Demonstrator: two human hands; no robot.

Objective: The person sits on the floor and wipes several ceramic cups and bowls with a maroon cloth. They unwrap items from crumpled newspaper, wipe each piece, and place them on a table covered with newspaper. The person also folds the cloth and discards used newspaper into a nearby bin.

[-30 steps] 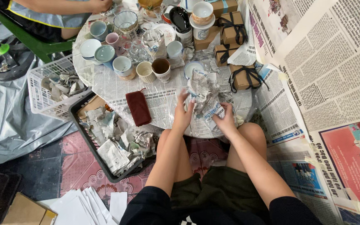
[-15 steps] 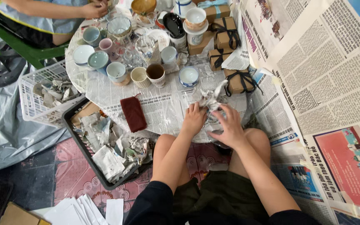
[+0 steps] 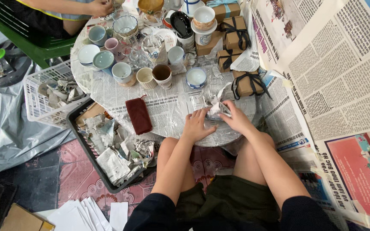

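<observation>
Both hands work at the near edge of a round table [image 3: 108, 92] covered w/ newspaper under clear plastic. Left hand [image 3: 197, 125] lies flat, fingers spread, pressing on the sheet just beside a crumpled newspaper bundle [image 3: 216, 108]; it touches the bundle's left side but isn't closed around it. Right hand [image 3: 236, 119] has fingers curled together over the bundle from the right, clamped on the paper; whatever is inside the wrap can't be made out. Bundle sits on the table, btwn the two hands, just in front of a small blue-and-white bowl [image 3: 196, 77]. A dark red pouch [image 3: 138, 115] lies on the table to the left, well apart from the hands. Behind: a row of cups incl. a brown-lined cup [image 3: 162, 74] and a cream cup [image 3: 144, 77], plus kraft gift boxes [image 3: 236, 34] tied w/ black ribbon at the right. Below the table's left edge, a black tray [image 3: 80, 132] holds crumpled paper scraps; beside it a white basket [image 3: 35, 107] w/ more scraps. Top left, another person's hand [image 3: 99, 7] rests at the far side of the table.
</observation>
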